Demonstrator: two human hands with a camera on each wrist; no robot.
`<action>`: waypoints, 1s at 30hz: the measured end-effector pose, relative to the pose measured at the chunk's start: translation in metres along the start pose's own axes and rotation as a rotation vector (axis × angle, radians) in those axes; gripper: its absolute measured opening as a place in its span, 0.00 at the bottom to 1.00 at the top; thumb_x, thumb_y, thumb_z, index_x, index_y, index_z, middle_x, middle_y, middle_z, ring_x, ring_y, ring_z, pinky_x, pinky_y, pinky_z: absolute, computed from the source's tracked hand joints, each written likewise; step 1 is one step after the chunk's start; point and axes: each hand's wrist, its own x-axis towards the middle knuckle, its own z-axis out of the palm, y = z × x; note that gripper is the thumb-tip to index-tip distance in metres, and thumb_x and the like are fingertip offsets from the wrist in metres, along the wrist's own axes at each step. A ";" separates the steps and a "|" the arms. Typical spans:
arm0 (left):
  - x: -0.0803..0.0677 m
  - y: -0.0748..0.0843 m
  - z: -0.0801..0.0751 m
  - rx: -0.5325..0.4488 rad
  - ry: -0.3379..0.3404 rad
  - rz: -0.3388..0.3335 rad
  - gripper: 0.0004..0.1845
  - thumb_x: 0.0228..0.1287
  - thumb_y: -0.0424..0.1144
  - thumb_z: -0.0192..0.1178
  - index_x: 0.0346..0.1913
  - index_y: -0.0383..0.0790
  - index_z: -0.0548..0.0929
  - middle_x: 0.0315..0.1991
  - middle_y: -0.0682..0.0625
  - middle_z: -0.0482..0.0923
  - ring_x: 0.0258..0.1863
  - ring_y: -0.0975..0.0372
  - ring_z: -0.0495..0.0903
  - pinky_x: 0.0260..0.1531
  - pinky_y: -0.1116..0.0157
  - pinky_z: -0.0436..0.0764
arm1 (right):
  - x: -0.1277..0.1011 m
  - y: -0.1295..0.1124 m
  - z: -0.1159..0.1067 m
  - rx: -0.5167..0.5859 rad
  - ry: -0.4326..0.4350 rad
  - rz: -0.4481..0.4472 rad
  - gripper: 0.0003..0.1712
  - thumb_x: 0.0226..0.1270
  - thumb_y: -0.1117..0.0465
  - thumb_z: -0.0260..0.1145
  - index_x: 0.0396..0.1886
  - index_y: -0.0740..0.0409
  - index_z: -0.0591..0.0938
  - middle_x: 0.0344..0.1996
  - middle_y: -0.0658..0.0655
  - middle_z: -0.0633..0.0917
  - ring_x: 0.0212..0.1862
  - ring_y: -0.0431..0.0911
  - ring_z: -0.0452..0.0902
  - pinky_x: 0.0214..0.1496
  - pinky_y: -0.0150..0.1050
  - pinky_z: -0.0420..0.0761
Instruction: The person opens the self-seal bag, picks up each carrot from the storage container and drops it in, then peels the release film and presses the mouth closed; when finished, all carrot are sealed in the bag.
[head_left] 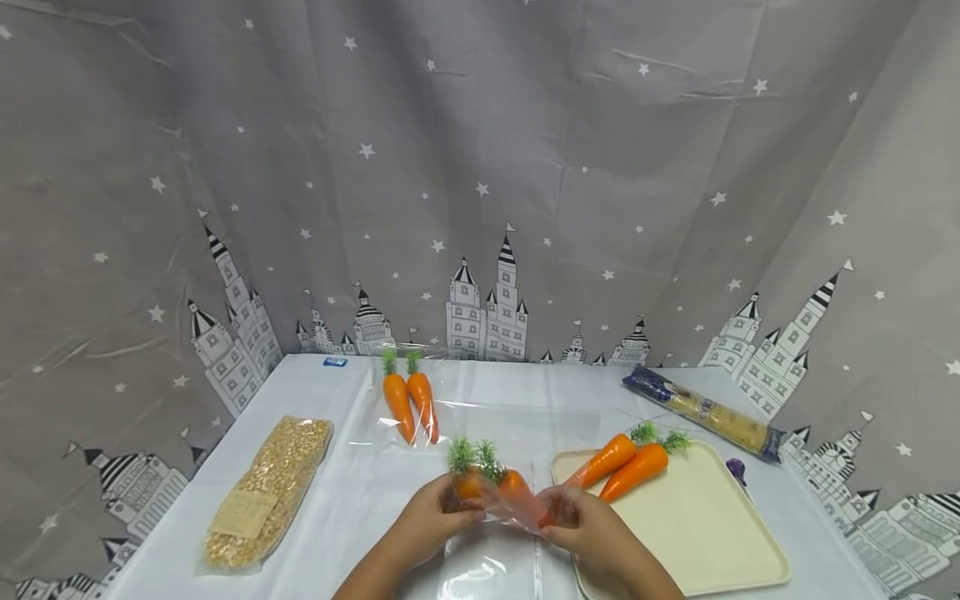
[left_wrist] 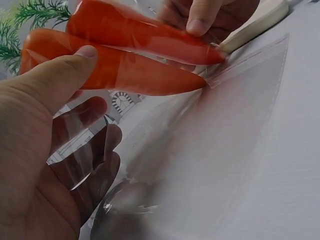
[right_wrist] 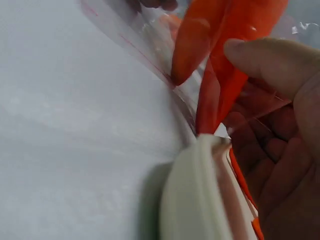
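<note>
Low at the centre of the head view, both hands hold a pair of orange toy carrots [head_left: 495, 485] with green tops, together with a clear plastic bag [left_wrist: 235, 150]. My left hand [head_left: 459, 505] grips the thick ends: its thumb [left_wrist: 75, 62] presses on a carrot [left_wrist: 125, 75] and its fingers lie behind the film. My right hand [head_left: 558, 512] pinches the pointed tips [right_wrist: 200, 55], thumb [right_wrist: 265, 57] on top and fingers under the film. The tips reach the cream tray's rim [right_wrist: 195, 200].
The cream tray [head_left: 697, 533] at front right carries two more carrots [head_left: 622, 463]. Another clear bag with two carrots [head_left: 409, 405] lies behind my hands. A pack of yellow kernels [head_left: 270, 487] lies at the left and a spaghetti pack [head_left: 705, 413] at the back right. A starry curtain hangs behind.
</note>
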 end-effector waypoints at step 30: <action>0.046 0.044 -0.004 0.025 0.251 -0.033 0.29 0.73 0.57 0.65 0.60 0.34 0.84 0.54 0.44 0.88 0.54 0.54 0.87 0.55 0.55 0.86 | 0.036 -0.050 0.024 0.193 0.268 0.042 0.31 0.68 0.48 0.75 0.63 0.62 0.81 0.44 0.56 0.90 0.47 0.47 0.88 0.45 0.35 0.88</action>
